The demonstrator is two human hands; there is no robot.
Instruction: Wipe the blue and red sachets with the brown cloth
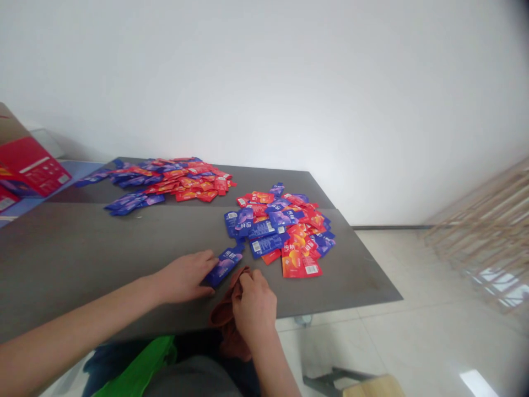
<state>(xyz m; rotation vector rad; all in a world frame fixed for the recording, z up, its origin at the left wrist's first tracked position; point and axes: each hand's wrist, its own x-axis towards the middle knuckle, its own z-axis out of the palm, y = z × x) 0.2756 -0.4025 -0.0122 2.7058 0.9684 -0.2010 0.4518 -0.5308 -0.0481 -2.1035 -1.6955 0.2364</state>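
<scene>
My left hand (pixel 187 277) grips the left end of a blue spouted pouch (pixel 225 265) that lies flat on the grey table, fingers over its top edge and thumb by its lower edge. Just to the right, my right hand (pixel 256 303) is closed on a bunched brown cloth (pixel 225 310), which hangs over the table's front edge. Part of the cloth is hidden behind that hand. Beyond both hands spreads a loose pile of red and blue pouches (pixel 296 251), some overlapping.
A second, larger heap of red and blue pouches (pixel 182 181) lies at the back left. Red printed boxes (pixel 35 165) stand at the far left. The grey table (pixel 355 281) ends at the right above a pale floor, where a wooden-topped stool (pixel 374 387) stands. A white wall rises behind.
</scene>
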